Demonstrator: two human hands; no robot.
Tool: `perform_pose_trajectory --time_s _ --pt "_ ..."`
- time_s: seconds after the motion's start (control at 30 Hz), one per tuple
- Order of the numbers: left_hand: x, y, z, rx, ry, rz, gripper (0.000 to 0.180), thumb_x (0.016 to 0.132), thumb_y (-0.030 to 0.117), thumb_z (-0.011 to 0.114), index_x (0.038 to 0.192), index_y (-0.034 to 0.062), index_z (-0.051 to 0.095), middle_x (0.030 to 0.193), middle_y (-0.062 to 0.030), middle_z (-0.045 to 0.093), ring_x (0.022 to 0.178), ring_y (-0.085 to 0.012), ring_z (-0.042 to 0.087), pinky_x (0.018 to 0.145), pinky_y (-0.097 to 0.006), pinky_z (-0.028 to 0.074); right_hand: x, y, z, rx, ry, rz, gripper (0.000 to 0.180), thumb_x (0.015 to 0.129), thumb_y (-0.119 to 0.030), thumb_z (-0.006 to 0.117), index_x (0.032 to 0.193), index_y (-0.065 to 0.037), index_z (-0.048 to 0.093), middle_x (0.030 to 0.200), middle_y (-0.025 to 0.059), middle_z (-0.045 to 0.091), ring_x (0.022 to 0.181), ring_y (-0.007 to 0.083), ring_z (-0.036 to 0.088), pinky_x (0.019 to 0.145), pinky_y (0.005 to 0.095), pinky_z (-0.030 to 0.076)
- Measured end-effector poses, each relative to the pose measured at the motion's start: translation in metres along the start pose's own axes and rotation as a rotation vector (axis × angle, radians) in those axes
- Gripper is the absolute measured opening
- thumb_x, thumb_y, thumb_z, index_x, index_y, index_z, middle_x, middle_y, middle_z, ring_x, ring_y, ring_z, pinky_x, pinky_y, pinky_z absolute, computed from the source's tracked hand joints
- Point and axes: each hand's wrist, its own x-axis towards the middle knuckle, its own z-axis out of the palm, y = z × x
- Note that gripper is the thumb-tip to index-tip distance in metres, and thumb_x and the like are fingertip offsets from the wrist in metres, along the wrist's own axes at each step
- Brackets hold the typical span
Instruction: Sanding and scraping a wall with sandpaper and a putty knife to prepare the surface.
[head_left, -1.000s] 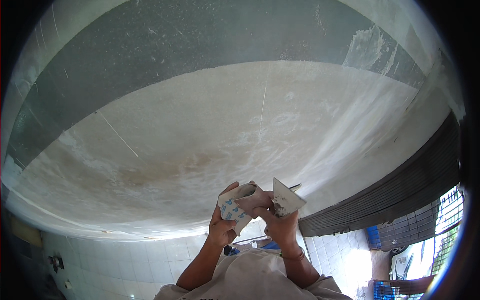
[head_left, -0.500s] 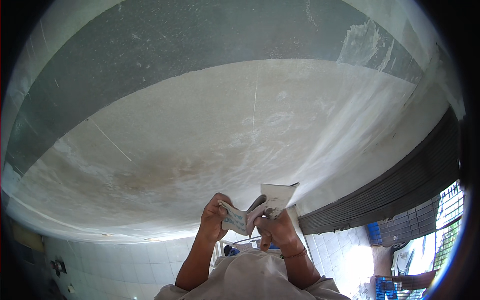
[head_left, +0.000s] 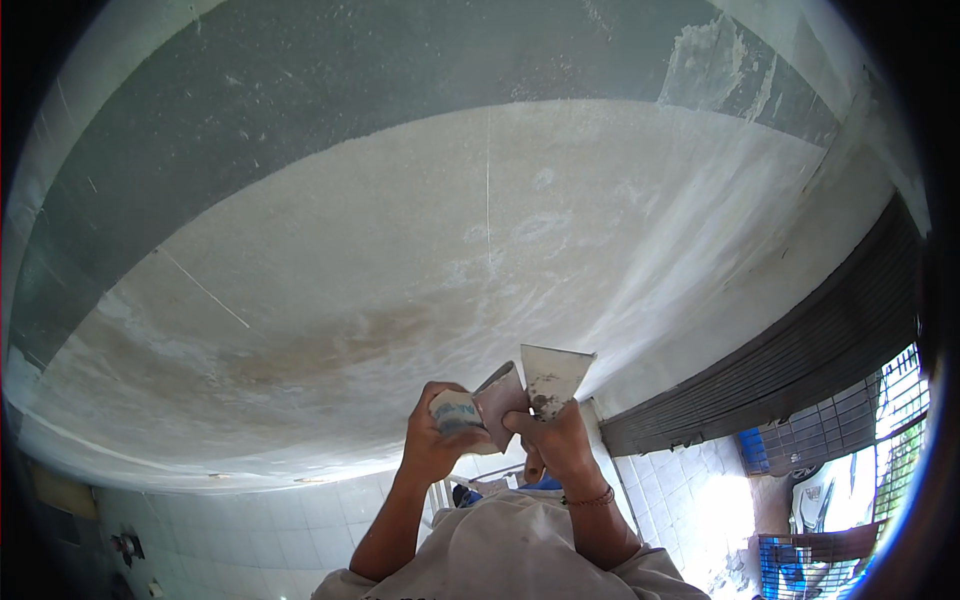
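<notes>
A bent sheet of sandpaper (head_left: 502, 398) stretches between my two hands, its brownish-grit side turned outward on the right. The pale printed backing shows at its left part, where the fingers of my left hand (head_left: 434, 437) are wrapped round it. My right hand (head_left: 562, 450) presses its thumb on the sheet's right edge. That same hand also grips a putty knife (head_left: 556, 378), whose wide, spattered blade points up and away from me. The knife's handle is mostly hidden in the palm.
A large plastered wall (head_left: 380, 230) with pale patches fills the view ahead, with a dark grey band (head_left: 400, 75) across it. A dark ribbed shutter (head_left: 780, 350) stands at the right. White floor tiles (head_left: 280, 530) lie below, and a white vehicle (head_left: 820, 500) is beyond a grille.
My left hand has closed further round the sandpaper and turned it, so more of the brownish side shows. The putty knife has risen slightly and its blade faces me more squarely.
</notes>
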Motion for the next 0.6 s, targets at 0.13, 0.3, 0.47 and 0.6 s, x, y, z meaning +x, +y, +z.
perform_pose_trajectory --time_s 0.13,0.3,0.47,0.6 --pt "-0.002 -0.017 -0.003 -0.174 0.091 -0.002 0.046 0.066 -0.008 0.069 0.107 0.0017 0.051 0.091 -0.0061 0.061 0.083 -0.0127 0.06 0.074 -0.028 0.05 0.002 0.009 -0.003 0.187 -0.045 -0.038 0.008 0.074 -0.002 0.065 0.078 0.003 0.059 0.056 0.0027 0.053 0.038 0.0076 0.047 0.031 0.0231 0.035" --pt "-0.006 -0.021 -0.015 -0.518 -0.083 0.053 0.044 0.08 0.024 0.071 0.109 -0.0031 0.053 0.105 -0.0124 0.06 0.098 -0.0185 0.059 0.083 -0.034 0.05 0.0 0.006 0.002 0.08 0.102 -0.065 0.01 0.073 -0.003 0.066 0.078 0.003 0.06 0.057 0.0024 0.055 0.043 0.0063 0.048 0.035 0.0225 0.035" --pt "-0.011 -0.017 0.0 -0.58 -0.109 -0.043 0.073 0.071 0.037 0.077 0.123 -0.0028 0.045 0.118 -0.015 0.054 0.115 -0.0213 0.048 0.093 -0.039 0.043 0.002 0.006 0.005 -0.057 0.234 -0.088 0.017 0.073 -0.007 0.069 0.082 0.003 0.059 0.063 0.0029 0.058 0.053 0.0085 0.054 0.047 0.0235 0.044" --pt "-0.013 -0.01 0.008 -0.251 0.013 -0.026 0.081 0.074 0.029 0.075 0.136 0.0006 0.031 0.121 -0.0132 0.051 0.112 -0.0204 0.05 0.095 -0.034 0.041 0.008 0.028 0.011 -0.051 0.251 -0.34 0.044 0.068 -0.01 0.077 0.103 0.002 0.055 0.079 0.0081 0.063 0.064 0.0139 0.06 0.058 0.0273 0.05"
